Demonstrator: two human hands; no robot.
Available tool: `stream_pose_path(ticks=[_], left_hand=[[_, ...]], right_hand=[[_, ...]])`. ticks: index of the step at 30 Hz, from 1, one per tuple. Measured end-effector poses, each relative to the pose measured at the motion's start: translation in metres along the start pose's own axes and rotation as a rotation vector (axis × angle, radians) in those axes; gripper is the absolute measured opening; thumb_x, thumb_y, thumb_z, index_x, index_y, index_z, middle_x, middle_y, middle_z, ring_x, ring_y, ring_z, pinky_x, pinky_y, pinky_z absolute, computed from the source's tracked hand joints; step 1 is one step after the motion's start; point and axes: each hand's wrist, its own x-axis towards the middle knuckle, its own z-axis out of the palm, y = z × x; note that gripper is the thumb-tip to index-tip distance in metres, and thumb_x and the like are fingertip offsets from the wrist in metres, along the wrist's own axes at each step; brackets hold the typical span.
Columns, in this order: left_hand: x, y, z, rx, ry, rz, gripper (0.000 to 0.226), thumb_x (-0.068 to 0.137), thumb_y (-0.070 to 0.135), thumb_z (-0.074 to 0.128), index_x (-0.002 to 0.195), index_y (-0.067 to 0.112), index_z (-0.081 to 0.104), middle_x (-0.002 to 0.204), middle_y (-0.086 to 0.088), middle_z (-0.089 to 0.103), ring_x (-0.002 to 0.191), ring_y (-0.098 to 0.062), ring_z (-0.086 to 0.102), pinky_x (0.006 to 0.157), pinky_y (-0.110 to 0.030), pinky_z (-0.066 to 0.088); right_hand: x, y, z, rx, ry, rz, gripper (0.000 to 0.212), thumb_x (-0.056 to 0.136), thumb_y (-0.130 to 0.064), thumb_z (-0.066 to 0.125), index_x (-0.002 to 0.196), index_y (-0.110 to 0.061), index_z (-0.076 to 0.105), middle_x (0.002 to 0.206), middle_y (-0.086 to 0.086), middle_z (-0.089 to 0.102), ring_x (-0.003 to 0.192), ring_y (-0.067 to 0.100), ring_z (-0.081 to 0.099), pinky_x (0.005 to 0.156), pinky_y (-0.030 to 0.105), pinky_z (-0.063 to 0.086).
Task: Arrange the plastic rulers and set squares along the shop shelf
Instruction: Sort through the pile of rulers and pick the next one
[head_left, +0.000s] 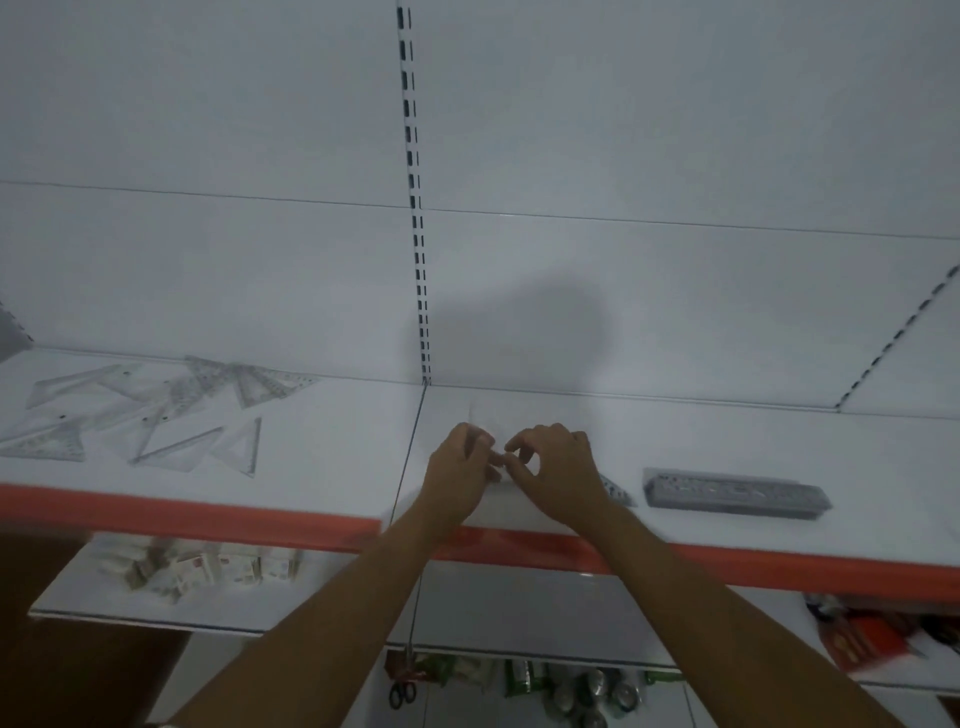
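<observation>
Both my hands meet over the middle of the white shelf (519, 405). My left hand (457, 467) and my right hand (558, 467) have curled fingers that pinch a clear plastic set square (615, 488); most of it is hidden under my right hand and only its right corner shows. Several clear set squares (171, 415) lie scattered on the left part of the shelf. A stack of clear rulers (735, 493) lies flat to the right of my hands.
The shelf has an orange front strip (182, 512). A slotted upright (415, 208) runs up the white back panel. Lower shelves hold small boxes (208, 566), green packets, scissors (402, 693) and red items (872, 639).
</observation>
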Motion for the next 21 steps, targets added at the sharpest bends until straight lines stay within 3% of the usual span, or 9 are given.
stream_pose_path(ticks=[3,6,8,12,17,21], left_hand=[[0.003,0.005,0.013,-0.047,-0.073,0.017,0.014,0.1,0.015,0.045,0.104,0.011,0.058,0.091,-0.007,0.071,0.081,-0.016,0.069,0.068,-0.022,0.055],[0.008,0.011,0.026,-0.061,-0.134,0.018,0.015,0.097,0.013,0.05,0.104,0.009,0.063,0.096,-0.008,0.071,0.088,-0.02,0.069,0.08,-0.031,0.056],[0.01,0.014,0.036,-0.035,-0.169,0.039,0.017,0.097,0.014,0.051,0.102,0.01,0.066,0.096,-0.007,0.072,0.087,-0.02,0.069,0.081,-0.034,0.055],[0.009,0.02,0.055,-0.028,-0.265,0.068,0.018,0.097,0.015,0.051,0.105,0.014,0.067,0.095,-0.003,0.073,0.084,-0.015,0.07,0.075,-0.028,0.055],[0.007,0.024,0.07,-0.118,-0.351,0.023,0.018,0.098,0.014,0.052,0.104,0.008,0.068,0.097,-0.011,0.072,0.083,-0.021,0.067,0.08,-0.031,0.056],[0.01,0.022,0.074,-0.082,-0.391,0.041,0.014,0.092,0.023,0.06,0.102,0.017,0.068,0.093,-0.01,0.073,0.088,-0.025,0.069,0.088,-0.043,0.056]], right_hand=[[-0.007,0.011,-0.008,0.021,-0.02,0.039,0.036,0.087,-0.045,0.06,0.115,-0.023,0.061,0.092,-0.01,0.061,0.089,0.009,0.056,0.082,0.031,0.036],[-0.014,0.021,-0.018,0.049,-0.061,0.103,0.055,0.083,-0.05,0.065,0.13,-0.026,0.051,0.103,-0.011,0.058,0.093,0.004,0.054,0.088,0.027,0.033],[-0.018,0.028,-0.025,0.077,-0.029,0.133,0.058,0.081,-0.052,0.067,0.131,-0.026,0.05,0.104,-0.011,0.058,0.09,0.001,0.052,0.09,0.027,0.035],[-0.027,0.047,-0.04,0.06,0.063,0.133,0.047,0.087,-0.042,0.065,0.128,-0.021,0.056,0.101,-0.007,0.061,0.084,0.005,0.055,0.085,0.037,0.049],[-0.039,0.059,-0.054,0.071,-0.03,0.166,0.062,0.085,-0.042,0.067,0.14,-0.021,0.045,0.103,-0.013,0.055,0.087,0.003,0.053,0.081,0.023,0.046],[-0.041,0.069,-0.057,0.038,-0.061,0.169,0.068,0.086,-0.04,0.067,0.145,-0.02,0.039,0.1,-0.014,0.052,0.086,0.004,0.051,0.08,0.026,0.049]])
